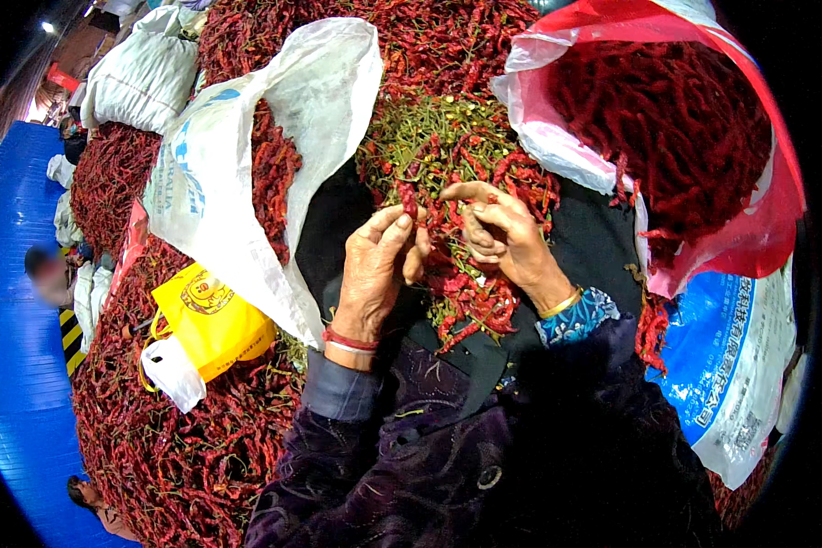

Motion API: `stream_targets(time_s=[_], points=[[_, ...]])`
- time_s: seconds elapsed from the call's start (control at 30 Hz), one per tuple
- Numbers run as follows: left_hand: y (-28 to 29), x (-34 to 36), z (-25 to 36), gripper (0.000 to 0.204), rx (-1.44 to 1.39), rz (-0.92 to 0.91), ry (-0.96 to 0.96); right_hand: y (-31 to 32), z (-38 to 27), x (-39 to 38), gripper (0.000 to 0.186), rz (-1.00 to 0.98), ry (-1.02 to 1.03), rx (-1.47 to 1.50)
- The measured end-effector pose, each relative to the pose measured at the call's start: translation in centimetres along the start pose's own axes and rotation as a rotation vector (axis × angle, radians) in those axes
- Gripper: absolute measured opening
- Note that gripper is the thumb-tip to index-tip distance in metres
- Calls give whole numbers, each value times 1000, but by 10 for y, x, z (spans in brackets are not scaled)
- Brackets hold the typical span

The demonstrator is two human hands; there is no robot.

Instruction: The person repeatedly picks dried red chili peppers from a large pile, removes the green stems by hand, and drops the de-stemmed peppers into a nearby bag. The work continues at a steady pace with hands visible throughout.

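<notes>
Between the thumb and fingers of my left hand [379, 260] is a dried red chili pepper [408, 200], held upright over my lap. Close by on the right is my right hand [507, 236], its index finger reaching toward the pepper and its other fingers curled in. A small red bit shows by its knuckles, and whatever the curled fingers hold is hidden. Below and beyond both hands lies a heap of red chilies mixed with green-yellow stems [429, 137], spread over a dark cloth [594, 233] on my lap.
On the left stands an open white woven sack [219, 192] with chilies inside. A red-edged sack [776, 164] full of dark red chilies is on the right, above a blue-and-white sack [717, 356]. A yellow bag [215, 320] lies on the large chili pile [183, 457]. Blue flooring [14, 301] runs along the far left.
</notes>
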State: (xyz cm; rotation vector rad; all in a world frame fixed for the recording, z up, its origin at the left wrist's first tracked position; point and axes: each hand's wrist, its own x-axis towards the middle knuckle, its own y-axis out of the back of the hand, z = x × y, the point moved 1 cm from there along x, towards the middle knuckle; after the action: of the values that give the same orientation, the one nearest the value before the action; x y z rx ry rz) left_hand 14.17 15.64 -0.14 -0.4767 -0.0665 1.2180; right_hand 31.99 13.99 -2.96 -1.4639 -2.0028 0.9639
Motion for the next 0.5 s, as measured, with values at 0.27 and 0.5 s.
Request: stream_targets(time_s=[0.27,0.5], points=[[-19,-15,-16,27,-235,-146,225,-7,16,-6,16,8,-203,65],[-17,-19,-24,14,-294,-69,192,-3,15,-5,16,103,-123,22]])
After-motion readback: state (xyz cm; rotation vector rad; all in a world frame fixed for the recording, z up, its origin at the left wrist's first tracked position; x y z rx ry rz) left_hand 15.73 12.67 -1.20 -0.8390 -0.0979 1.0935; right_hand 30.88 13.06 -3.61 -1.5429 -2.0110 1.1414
